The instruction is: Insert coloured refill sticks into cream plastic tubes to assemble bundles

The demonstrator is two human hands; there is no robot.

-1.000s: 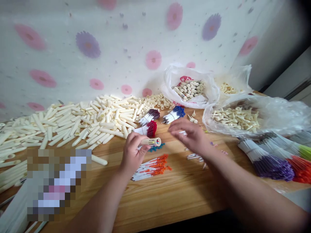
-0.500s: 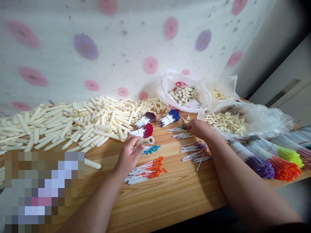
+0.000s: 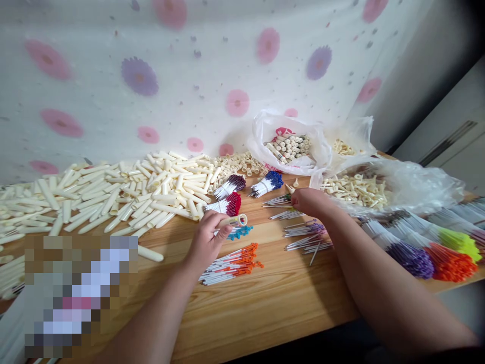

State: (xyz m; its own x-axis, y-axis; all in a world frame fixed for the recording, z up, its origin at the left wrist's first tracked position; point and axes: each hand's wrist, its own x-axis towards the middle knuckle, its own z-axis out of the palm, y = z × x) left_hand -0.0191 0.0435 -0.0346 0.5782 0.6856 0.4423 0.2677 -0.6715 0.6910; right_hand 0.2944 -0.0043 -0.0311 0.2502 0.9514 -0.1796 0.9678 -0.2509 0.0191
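Note:
My left hand [image 3: 210, 232] is closed round a cream pen barrel [image 3: 237, 221], its open end facing right with coloured tips showing inside. Below and behind it lie blue-tipped refills [image 3: 240, 232] and orange-tipped refills [image 3: 231, 265]. My right hand [image 3: 305, 199] is curled down over the coloured ends of some green-tipped refills [image 3: 276, 200]; its fingertips are hidden, so what they grip cannot be made out. Purple-tipped refills [image 3: 305, 230] lie just under my right wrist. Banded bundles of dark red refills [image 3: 230, 186], red refills [image 3: 227, 203] and blue refills [image 3: 267, 183] lie between my hands.
A heap of cream barrels [image 3: 125, 192] covers the left of the wooden table [image 3: 265, 313]. Plastic bags hold filled barrels [image 3: 290, 147] and small cream cone-shaped parts [image 3: 356, 189]. Bundles of purple refills [image 3: 409, 258], orange refills [image 3: 454, 260] and yellow refills [image 3: 458, 245] lie along the right.
The whole view has shifted slightly, so things appear a little further right. Both hands hold nearly the same places over the table.

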